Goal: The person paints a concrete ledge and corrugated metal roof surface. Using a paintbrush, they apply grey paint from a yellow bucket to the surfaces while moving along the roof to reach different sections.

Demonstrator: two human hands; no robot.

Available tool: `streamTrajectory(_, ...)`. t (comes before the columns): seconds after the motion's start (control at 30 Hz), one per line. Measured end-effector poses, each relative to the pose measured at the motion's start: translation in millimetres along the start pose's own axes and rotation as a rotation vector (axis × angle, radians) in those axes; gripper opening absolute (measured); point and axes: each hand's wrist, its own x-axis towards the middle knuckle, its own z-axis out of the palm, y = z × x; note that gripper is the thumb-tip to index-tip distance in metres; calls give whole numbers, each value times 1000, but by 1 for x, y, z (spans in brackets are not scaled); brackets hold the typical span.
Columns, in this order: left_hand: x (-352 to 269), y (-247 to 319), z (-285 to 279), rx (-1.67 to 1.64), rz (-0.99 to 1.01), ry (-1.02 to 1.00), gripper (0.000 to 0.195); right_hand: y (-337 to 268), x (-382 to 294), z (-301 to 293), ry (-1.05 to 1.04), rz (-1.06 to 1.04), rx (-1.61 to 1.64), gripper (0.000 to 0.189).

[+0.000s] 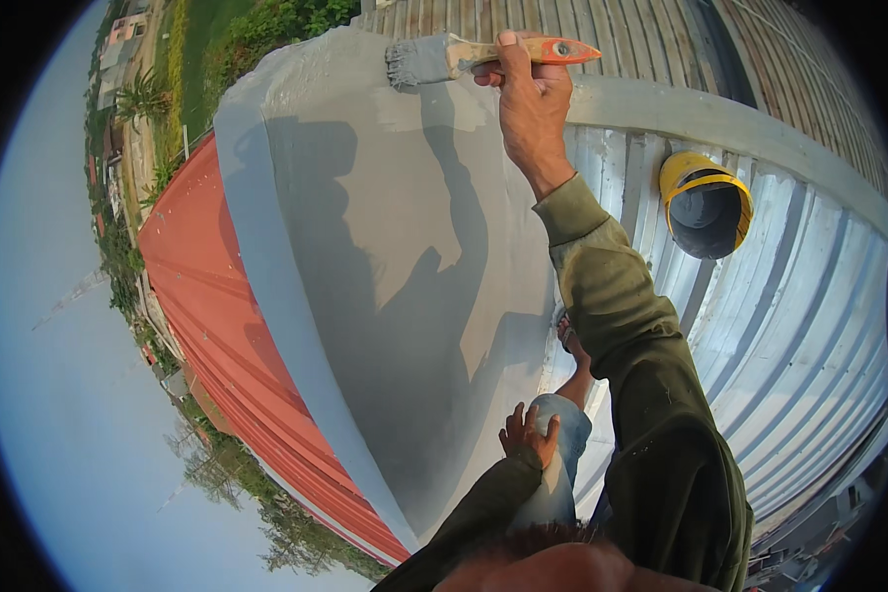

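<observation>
My right hand (534,111) grips the handle of a wide paintbrush (425,61). The handle has a worn orange tip, and the bristles are caked in grey paint. The bristle end is at the upper part of a grey parapet wall (385,222), where a lighter streaky patch shows just below; whether it touches is hard to tell. My left hand (530,438) rests on my bent knee with its fingers apart and holds nothing. A yellow bucket (710,206) with dark grey paint inside stands to the right of my right forearm.
Silvery corrugated metal roofing (769,296) lies to the right, under the bucket and my foot (568,337). Left of the wall's pale top edge (288,244), a red metal roof (214,274) slopes away. Rusty corrugated sheets (651,44) lie at the top. My shadow falls across the wall.
</observation>
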Motion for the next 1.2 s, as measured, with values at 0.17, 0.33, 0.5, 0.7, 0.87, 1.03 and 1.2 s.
streamTrajectory(0.17, 11, -3, -10, -50, 32, -8, 70, 44, -12, -25, 108, 134, 159, 26)
streamTrajectory(0.33, 18, -4, -15, -68, 73, 42, 68, 93, -23, -82, 231, 196, -49, 24)
streamTrajectory(0.5, 24, -3, -19, -85, 96, 66, 66, -23, -22, 23, 70, 65, 22, 21)
streamTrajectory(0.7, 32, -3, -20, -152, 117, 114, 65, -38, -34, 33, -17, 1, 129, 20)
streamTrajectory(0.87, 35, 9, -33, -190, 132, 128, 64, 41, -23, -53, 110, 136, 4, 23)
streamTrajectory(1.03, 44, -9, -28, -316, 192, 247, 65, -50, -44, 33, -59, 53, 231, 24)
streamTrajectory(1.2, 51, -7, -28, -430, 255, 400, 62, -19, -50, 14, -127, 10, 168, 22)
